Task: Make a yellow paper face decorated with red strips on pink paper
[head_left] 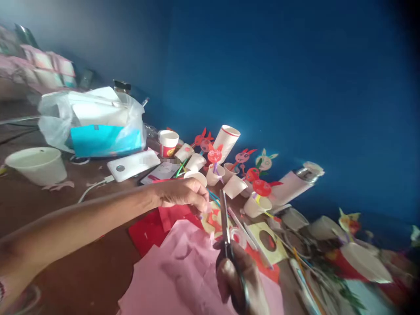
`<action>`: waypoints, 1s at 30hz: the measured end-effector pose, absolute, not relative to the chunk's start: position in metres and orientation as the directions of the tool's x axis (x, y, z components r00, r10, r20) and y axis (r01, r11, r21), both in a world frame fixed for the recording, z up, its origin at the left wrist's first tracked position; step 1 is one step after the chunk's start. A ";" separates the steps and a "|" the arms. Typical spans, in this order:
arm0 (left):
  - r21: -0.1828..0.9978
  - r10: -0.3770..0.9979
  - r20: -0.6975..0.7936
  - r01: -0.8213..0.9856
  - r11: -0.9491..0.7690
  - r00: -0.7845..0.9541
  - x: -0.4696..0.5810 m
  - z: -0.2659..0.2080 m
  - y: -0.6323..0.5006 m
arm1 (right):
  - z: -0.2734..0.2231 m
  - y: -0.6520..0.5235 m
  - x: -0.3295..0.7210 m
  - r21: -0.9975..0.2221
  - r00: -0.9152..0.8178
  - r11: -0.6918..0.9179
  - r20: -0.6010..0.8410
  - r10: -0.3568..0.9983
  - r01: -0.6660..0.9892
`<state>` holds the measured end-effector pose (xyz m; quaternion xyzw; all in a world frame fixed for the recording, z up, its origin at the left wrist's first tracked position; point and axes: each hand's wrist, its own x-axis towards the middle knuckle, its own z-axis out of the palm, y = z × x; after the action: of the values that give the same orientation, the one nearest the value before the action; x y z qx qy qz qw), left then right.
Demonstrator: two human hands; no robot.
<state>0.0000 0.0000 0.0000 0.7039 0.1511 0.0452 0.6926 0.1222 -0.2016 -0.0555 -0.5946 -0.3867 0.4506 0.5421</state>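
— While the right hand (241, 280) is wrapped around the handles of the scissors (225, 223), where do the blades sit?

— They point up and away from the pink paper (183, 271), blades nearly together, tip just beside the left hand (185, 192). The right hand's fingers are curled tight through the grips, just above the pink paper's far edge.

— And the left hand?

— Its fingers are pinched together on something small at the scissor tip, beyond the pink paper; what exactly it pinches is too blurred to tell. The forearm stretches across the brown table (65, 262) on the pink paper's left.

— What else lies near?

— Red paper (147, 229) pokes out from under the pink paper's far-left edge. Beyond the pink paper stands a cluster of paper cups (226, 140) with red bunny cut-outs (215, 155) on sticks. A roll of tape (238, 236) lies just right of the scissors. Far left of the pink paper sit a white bowl (37, 164) and a plastic bag (95, 120).
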 end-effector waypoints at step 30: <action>0.985 0.411 -0.105 0.152 -0.084 0.906 0.013 -0.017 -0.045 | -0.070 -0.271 0.250 -0.446 0.249 -0.198 0.058 0.967 0.873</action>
<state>0.0131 -0.0454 -0.0169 0.7293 0.1929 0.0998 0.6488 0.2501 -0.2711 -0.0702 -0.7650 -0.6011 0.1180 0.1986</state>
